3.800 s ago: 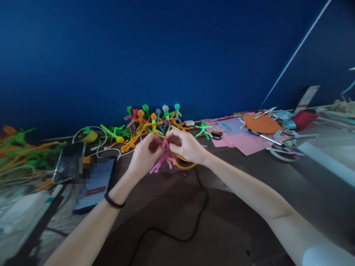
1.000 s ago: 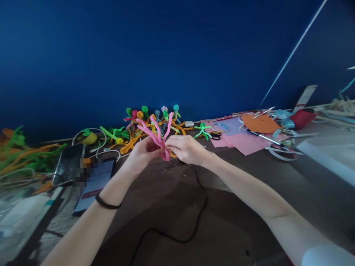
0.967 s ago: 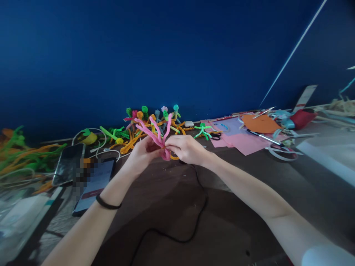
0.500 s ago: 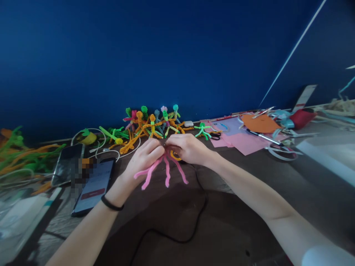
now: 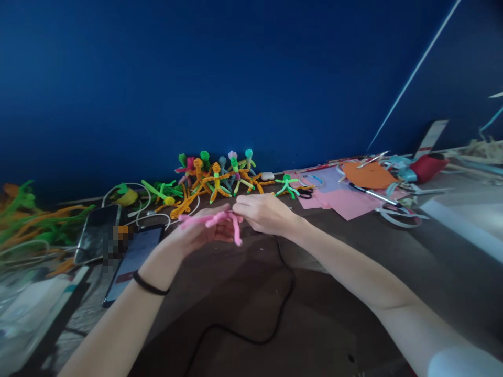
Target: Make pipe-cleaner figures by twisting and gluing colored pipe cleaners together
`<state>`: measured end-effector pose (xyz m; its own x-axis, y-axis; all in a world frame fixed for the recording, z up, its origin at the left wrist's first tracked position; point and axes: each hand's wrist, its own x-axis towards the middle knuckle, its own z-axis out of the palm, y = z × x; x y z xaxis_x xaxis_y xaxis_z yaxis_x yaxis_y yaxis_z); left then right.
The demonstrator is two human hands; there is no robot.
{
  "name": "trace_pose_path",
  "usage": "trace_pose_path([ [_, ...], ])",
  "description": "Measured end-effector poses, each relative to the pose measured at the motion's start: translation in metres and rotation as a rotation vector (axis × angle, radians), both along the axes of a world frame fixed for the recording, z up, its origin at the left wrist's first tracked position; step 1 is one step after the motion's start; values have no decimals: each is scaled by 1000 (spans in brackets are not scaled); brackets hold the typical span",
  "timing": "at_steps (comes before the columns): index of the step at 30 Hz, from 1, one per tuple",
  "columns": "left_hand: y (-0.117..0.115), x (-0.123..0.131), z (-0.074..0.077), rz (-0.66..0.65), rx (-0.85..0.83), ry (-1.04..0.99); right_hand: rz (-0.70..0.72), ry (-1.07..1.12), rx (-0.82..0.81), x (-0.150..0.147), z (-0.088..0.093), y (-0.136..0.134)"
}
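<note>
1. Basically, everything centres on the pink chenille-stem piece (image 5: 212,221), held up between the two hands, above the dark tabletop (image 5: 326,314). Its longer strands run sideways, their free ends pointing left across the left hand (image 5: 200,234), while one shorter strand bends down, toward the wearer.
2. As for nearness, neither hand needs to reach: the joined end sits at the right hand (image 5: 265,213), and the loose strands lie over the left palm.
3. The right hand is closed in a pinch, thumb and fingertips together on that joined end; the exact grip point is hidden.
4. The left hand is partly open, palm turned up and fingers loosely curled under the strands; whether its thumb also grips them cannot be told.
5. Just beyond the hands, a yellow-and-orange chenille figure (image 5: 216,178) stands in a cluster of similar ones, with a light green figure (image 5: 288,184) to the right of it.
6. Farther out, a smartphone (image 5: 135,262) lies beside the left forearm, pink paper (image 5: 353,204) lies off to the right, and a black cable (image 5: 251,341) curves between the forearms.
</note>
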<state>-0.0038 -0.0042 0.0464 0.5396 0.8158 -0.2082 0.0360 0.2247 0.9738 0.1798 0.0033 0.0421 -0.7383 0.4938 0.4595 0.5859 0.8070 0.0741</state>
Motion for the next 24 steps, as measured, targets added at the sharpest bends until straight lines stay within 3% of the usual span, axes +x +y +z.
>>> trace_pose_path([
  [6,-10,25,-12,273,-16,-51,-126,43,-37,-5,-7,2],
  [9,-13,31,-21,305,134,-55,-170,52,-60,-7,-9,1],
  [15,-11,28,-28,397,406,148,-169,93,-74,-6,-9,1],
  [21,-7,30,-23,328,93,-225,-100,136,-7,-5,-11,4],
  [24,-9,32,-19,355,-15,-298,-97,156,51,-5,-10,3],
])
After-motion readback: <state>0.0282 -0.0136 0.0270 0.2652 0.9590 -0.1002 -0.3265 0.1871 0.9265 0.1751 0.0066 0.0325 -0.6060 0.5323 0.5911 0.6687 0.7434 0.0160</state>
